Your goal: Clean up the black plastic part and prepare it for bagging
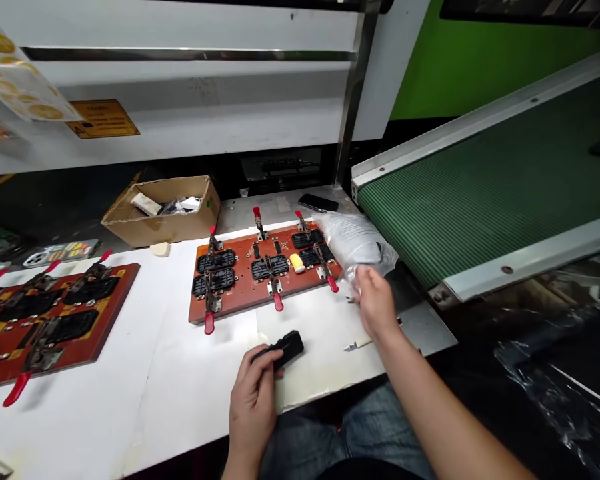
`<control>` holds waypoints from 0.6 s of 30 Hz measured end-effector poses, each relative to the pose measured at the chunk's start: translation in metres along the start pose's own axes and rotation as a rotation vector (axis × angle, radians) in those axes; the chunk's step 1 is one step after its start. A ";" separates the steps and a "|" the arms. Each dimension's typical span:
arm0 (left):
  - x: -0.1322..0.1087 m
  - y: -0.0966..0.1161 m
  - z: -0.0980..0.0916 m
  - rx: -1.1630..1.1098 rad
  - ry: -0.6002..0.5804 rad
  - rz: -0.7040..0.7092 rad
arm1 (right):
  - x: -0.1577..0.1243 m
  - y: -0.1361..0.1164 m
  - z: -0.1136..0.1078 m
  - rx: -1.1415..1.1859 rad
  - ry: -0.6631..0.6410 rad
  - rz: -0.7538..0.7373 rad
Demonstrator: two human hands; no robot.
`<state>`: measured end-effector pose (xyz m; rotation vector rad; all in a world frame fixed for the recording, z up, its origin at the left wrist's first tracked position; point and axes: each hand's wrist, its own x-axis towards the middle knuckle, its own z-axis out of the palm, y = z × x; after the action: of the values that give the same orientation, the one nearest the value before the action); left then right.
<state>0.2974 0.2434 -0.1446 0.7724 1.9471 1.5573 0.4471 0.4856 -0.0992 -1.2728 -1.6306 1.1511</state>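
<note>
A black plastic part [291, 347] is held in my left hand [256, 393], over the white table top near its front edge. My right hand [375, 300] has its fingers closed on the near edge of a clear plastic bag [355, 240]; what is in the bag is hard to make out. Left of the bag lies a red-brown fixture board [243, 293] with black parts under red-handled clamps. A small yellow and white object [297, 263] sits on that board. Below my right hand, a pale-handled knife [357, 345] rests on the table.
A second clamp board [115, 300] stands at the left. Behind are a cardboard box [165, 230] of small items, a cream block [160, 249] and a black phone [318, 203]. A green conveyor belt [490, 173] slopes up at the right.
</note>
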 end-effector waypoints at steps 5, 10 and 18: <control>-0.008 0.029 0.015 -0.080 -0.197 -0.021 | -0.101 -0.009 0.000 0.469 -0.433 0.336; -0.012 0.042 0.039 -0.265 -0.269 -0.172 | -0.124 -0.005 -0.013 0.684 -0.679 0.551; -0.014 0.053 0.044 -0.069 -0.194 -0.186 | -0.120 0.006 -0.047 -0.057 -0.575 -0.117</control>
<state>0.3439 0.2724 -0.1003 0.6669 1.7616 1.3783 0.5185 0.3783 -0.0944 -0.9059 -2.1291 1.4935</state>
